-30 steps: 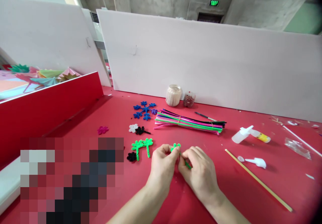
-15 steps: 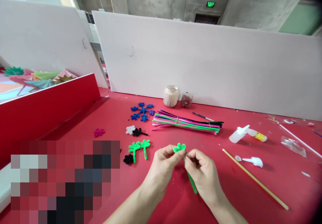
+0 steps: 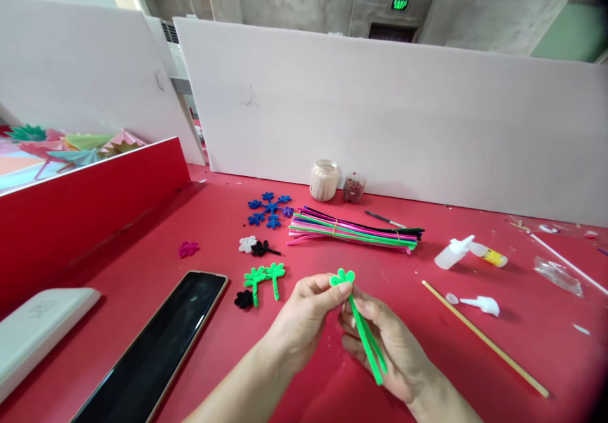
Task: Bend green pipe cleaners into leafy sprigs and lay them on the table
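Between thumb and forefinger, my left hand (image 3: 304, 318) pinches a green pipe cleaner (image 3: 363, 328) just under its small looped flower head. Two long tails run down from the pinch across my right hand (image 3: 401, 347). My right thumb lies by the upper tails, and the curled fingers are behind them, partly hidden. To the left lie finished green pipe-cleaner flowers (image 3: 255, 277) with twisted stems, beside a black flower (image 3: 244, 299). Farther back is a rubber-banded bundle of coloured pipe cleaners (image 3: 351, 230).
A phone (image 3: 156, 347) and a white box-like device (image 3: 42, 334) occupy the left. Blue flowers (image 3: 270, 208) and a jar (image 3: 324, 181) stand toward the white panel (image 3: 380, 119). On the right are a wooden stick (image 3: 484, 337), a glue bottle (image 3: 453, 253) and a white cap (image 3: 484, 305).
My right hand has turned and opened somewhat, lower under the pipe cleaner, so both green tails now show. My left hand keeps its pinch. The blurred patch over the phone is gone.
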